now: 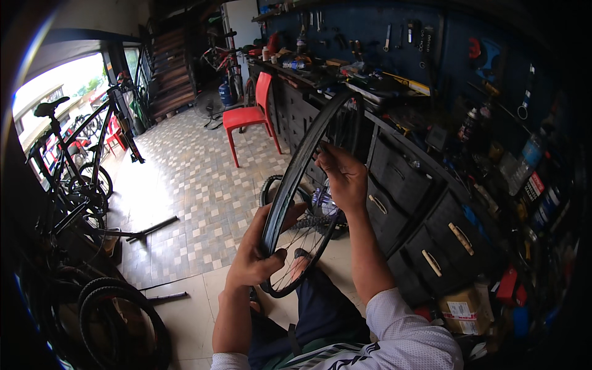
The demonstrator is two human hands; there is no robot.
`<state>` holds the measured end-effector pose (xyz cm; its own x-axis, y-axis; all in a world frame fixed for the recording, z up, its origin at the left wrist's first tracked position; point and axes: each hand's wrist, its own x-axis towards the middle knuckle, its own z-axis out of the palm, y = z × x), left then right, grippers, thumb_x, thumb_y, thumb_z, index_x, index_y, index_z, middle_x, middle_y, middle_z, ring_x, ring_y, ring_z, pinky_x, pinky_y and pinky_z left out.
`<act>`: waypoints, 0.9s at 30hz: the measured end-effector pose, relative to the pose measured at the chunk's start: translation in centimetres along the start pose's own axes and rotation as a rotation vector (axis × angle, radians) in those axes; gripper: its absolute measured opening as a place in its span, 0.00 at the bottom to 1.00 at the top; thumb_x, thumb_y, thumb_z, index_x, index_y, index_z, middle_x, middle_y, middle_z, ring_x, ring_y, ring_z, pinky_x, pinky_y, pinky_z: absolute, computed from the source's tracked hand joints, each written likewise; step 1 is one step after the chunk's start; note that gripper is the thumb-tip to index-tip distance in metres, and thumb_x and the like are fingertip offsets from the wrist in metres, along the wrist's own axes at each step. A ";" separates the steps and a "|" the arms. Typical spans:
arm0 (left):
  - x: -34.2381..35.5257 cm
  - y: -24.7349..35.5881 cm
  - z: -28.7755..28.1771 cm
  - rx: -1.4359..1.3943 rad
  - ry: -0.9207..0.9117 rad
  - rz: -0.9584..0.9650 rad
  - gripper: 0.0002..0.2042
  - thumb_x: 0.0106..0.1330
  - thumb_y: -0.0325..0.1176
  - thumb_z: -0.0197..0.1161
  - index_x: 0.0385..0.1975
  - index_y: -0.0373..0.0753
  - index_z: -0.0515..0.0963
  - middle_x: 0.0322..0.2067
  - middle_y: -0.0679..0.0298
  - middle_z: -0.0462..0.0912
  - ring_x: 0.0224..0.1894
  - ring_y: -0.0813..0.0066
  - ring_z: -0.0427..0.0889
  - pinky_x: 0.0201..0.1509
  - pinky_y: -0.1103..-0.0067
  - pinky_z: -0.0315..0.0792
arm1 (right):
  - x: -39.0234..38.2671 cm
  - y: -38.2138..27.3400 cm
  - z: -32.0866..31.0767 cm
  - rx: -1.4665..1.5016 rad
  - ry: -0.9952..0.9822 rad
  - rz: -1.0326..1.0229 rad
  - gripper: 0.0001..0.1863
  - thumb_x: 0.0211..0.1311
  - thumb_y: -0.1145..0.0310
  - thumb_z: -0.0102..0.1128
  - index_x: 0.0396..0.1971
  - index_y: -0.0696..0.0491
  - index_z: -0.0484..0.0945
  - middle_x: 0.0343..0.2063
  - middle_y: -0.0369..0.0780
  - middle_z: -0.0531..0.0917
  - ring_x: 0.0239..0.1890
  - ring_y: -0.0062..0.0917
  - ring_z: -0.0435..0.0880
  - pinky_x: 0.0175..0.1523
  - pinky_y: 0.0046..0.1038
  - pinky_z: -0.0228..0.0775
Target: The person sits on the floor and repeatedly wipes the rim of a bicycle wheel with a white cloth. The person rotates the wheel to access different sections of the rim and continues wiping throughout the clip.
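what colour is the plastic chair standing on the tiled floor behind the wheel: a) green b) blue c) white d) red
d, the chair beyond the bicycle wheel is plainly red, standing beside the dark workbench.

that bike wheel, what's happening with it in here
A person sits in a bike workshop holding a spoked bicycle wheel upright over their lap. The left hand grips the lower rim, and the right hand works at the inner side of the rim higher up, fingers among the spokes. A second tyre lies on the tiled floor behind it. A red chair stands by the dark workbench, and bicycles are parked on the left.
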<state>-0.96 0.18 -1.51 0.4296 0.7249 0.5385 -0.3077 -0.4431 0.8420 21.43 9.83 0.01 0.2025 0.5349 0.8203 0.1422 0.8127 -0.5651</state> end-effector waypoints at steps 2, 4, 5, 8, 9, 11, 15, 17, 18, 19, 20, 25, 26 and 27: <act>-0.5 -0.1 -0.7 0.115 0.001 -0.040 0.42 0.46 0.12 0.51 0.70 0.29 0.58 0.63 0.49 0.74 0.67 0.60 0.73 0.75 0.67 0.60 | -0.5 -0.3 0.2 0.151 -0.006 0.089 0.15 0.70 0.68 0.66 0.53 0.57 0.84 0.32 0.38 0.85 0.33 0.17 0.83 0.39 0.22 0.73; -0.6 0.8 0.2 0.152 -0.030 0.058 0.41 0.44 0.14 0.49 0.68 0.28 0.58 0.61 0.44 0.73 0.68 0.50 0.72 0.73 0.57 0.62 | -0.6 -1.4 0.7 0.184 -0.007 0.063 0.14 0.69 0.70 0.66 0.52 0.58 0.84 0.32 0.37 0.84 0.33 0.17 0.83 0.39 0.21 0.73; -0.6 1.0 0.7 0.169 -0.046 0.106 0.41 0.42 0.15 0.48 0.67 0.28 0.59 0.60 0.41 0.73 0.68 0.46 0.72 0.73 0.52 0.63 | -0.5 -2.0 0.9 0.200 -0.006 0.050 0.14 0.69 0.71 0.66 0.51 0.59 0.84 0.32 0.37 0.84 0.33 0.16 0.83 0.39 0.20 0.73; -1.6 0.6 1.2 0.201 -0.017 0.155 0.40 0.43 0.15 0.47 0.66 0.28 0.59 0.58 0.41 0.73 0.66 0.45 0.73 0.70 0.51 0.67 | -0.1 -3.1 1.3 0.160 -0.044 -0.004 0.11 0.68 0.75 0.66 0.48 0.59 0.84 0.33 0.37 0.84 0.33 0.16 0.83 0.39 0.20 0.73; -1.9 0.0 0.9 0.231 -0.002 0.171 0.39 0.43 0.15 0.47 0.66 0.28 0.59 0.58 0.41 0.73 0.66 0.44 0.74 0.68 0.51 0.69 | 0.1 -3.4 1.5 0.161 -0.056 -0.010 0.09 0.67 0.76 0.66 0.46 0.60 0.84 0.34 0.36 0.84 0.34 0.16 0.83 0.41 0.21 0.73; -2.4 -1.8 0.5 0.190 0.040 0.221 0.39 0.43 0.15 0.47 0.66 0.28 0.59 0.58 0.40 0.73 0.66 0.44 0.74 0.69 0.51 0.69 | 0.1 -3.7 1.8 0.194 -0.106 0.030 0.09 0.67 0.76 0.67 0.46 0.60 0.84 0.34 0.36 0.84 0.35 0.15 0.82 0.42 0.20 0.73; -3.1 -4.3 0.0 0.195 0.065 0.185 0.38 0.44 0.15 0.46 0.65 0.28 0.60 0.59 0.40 0.73 0.66 0.44 0.74 0.70 0.51 0.69 | -1.0 -1.6 0.0 0.246 -0.253 0.182 0.11 0.70 0.74 0.64 0.50 0.58 0.85 0.37 0.34 0.85 0.39 0.15 0.82 0.47 0.21 0.75; -3.3 -4.5 -0.3 0.151 0.080 0.190 0.38 0.43 0.14 0.44 0.64 0.27 0.60 0.60 0.40 0.73 0.66 0.44 0.74 0.70 0.51 0.68 | -2.3 -0.9 -0.4 0.265 -0.214 0.266 0.13 0.71 0.73 0.63 0.51 0.60 0.84 0.38 0.35 0.86 0.40 0.16 0.83 0.49 0.21 0.77; -3.3 -4.5 -0.4 0.139 0.076 0.204 0.38 0.43 0.14 0.44 0.65 0.27 0.59 0.60 0.40 0.73 0.67 0.44 0.73 0.71 0.51 0.67 | -2.7 0.4 -1.1 0.335 -0.203 0.276 0.13 0.71 0.73 0.63 0.52 0.60 0.84 0.41 0.36 0.86 0.42 0.16 0.84 0.50 0.21 0.77; -3.4 -4.6 -0.5 0.136 0.069 0.183 0.38 0.43 0.14 0.44 0.65 0.28 0.59 0.60 0.41 0.73 0.67 0.44 0.73 0.72 0.51 0.66 | -3.1 0.5 -1.4 0.313 -0.197 0.231 0.13 0.70 0.74 0.64 0.52 0.59 0.84 0.41 0.37 0.87 0.41 0.18 0.85 0.50 0.22 0.78; -3.4 -4.7 -0.5 0.133 0.061 0.163 0.38 0.43 0.14 0.43 0.65 0.28 0.59 0.59 0.41 0.73 0.67 0.44 0.73 0.72 0.51 0.66 | -3.2 0.7 -1.6 0.290 -0.192 0.186 0.14 0.68 0.74 0.65 0.52 0.59 0.84 0.41 0.39 0.87 0.41 0.20 0.87 0.50 0.24 0.80; -3.6 -4.4 -1.2 0.042 0.064 0.158 0.39 0.43 0.11 0.45 0.65 0.29 0.60 0.60 0.44 0.74 0.68 0.49 0.73 0.75 0.56 0.64 | -2.6 -0.5 -1.6 0.204 -0.282 0.169 0.14 0.67 0.76 0.66 0.51 0.57 0.85 0.46 0.39 0.86 0.49 0.20 0.84 0.56 0.21 0.74; -3.6 -4.3 -1.1 0.081 0.087 0.152 0.37 0.43 0.14 0.43 0.63 0.28 0.60 0.58 0.40 0.74 0.66 0.43 0.74 0.73 0.50 0.64 | -2.5 -0.5 -1.6 0.191 -0.284 0.178 0.13 0.67 0.76 0.66 0.51 0.57 0.85 0.46 0.38 0.87 0.49 0.20 0.84 0.56 0.22 0.74; -3.7 -4.3 -1.2 0.074 0.093 0.151 0.37 0.43 0.14 0.43 0.63 0.28 0.60 0.58 0.40 0.74 0.66 0.43 0.74 0.73 0.50 0.65 | -2.6 -0.3 -1.5 0.194 -0.280 0.186 0.13 0.67 0.76 0.66 0.50 0.56 0.85 0.46 0.38 0.87 0.49 0.20 0.84 0.56 0.22 0.74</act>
<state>-2.22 0.02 -7.17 0.3023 0.6912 0.6564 -0.2976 -0.5858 0.7538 22.33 7.85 -2.05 -0.0688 0.6979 0.7129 -0.0635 0.7100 -0.7013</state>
